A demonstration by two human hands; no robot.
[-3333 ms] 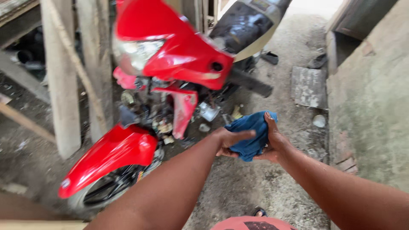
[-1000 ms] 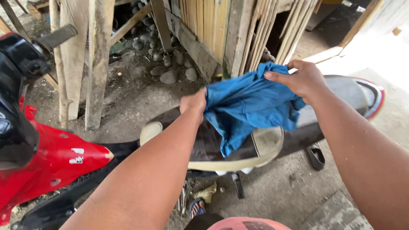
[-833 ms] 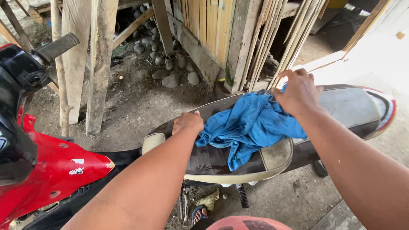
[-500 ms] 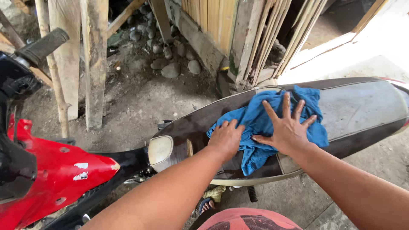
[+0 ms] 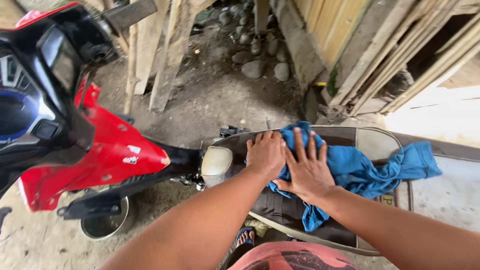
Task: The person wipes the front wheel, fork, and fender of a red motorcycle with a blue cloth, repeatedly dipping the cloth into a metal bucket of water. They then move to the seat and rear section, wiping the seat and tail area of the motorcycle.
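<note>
Head view, looking straight down: both hands are flat on the cloth (image 5: 350, 167), a blue rag sprawled across the seat (image 5: 280, 210) in the middle and right of the frame. The left hand (image 5: 266, 152) lies palm down with fingers together, on the rag's left edge near the front of the seat, its side touching the right hand. The right hand (image 5: 306, 170) sits just beside it, fingers spread and pointing up the frame, palm pressing the cloth into the dark seat. Neither hand is pinching anything; both are simply laid flat. The rag trails off to the right, a bunched tail reaching toward the grey rear part of the seat, and one corner hangs down over the near edge. Over at the left, the red fairing (image 5: 107, 155) and the black dash (image 5: 35, 95) fill the frame. At lower left, a metal bowl (image 5: 102, 225) sits on the ground under the bike. Top centre, round stones (image 5: 260, 62) lie in the dirt by wooden posts (image 5: 170, 55).
</note>
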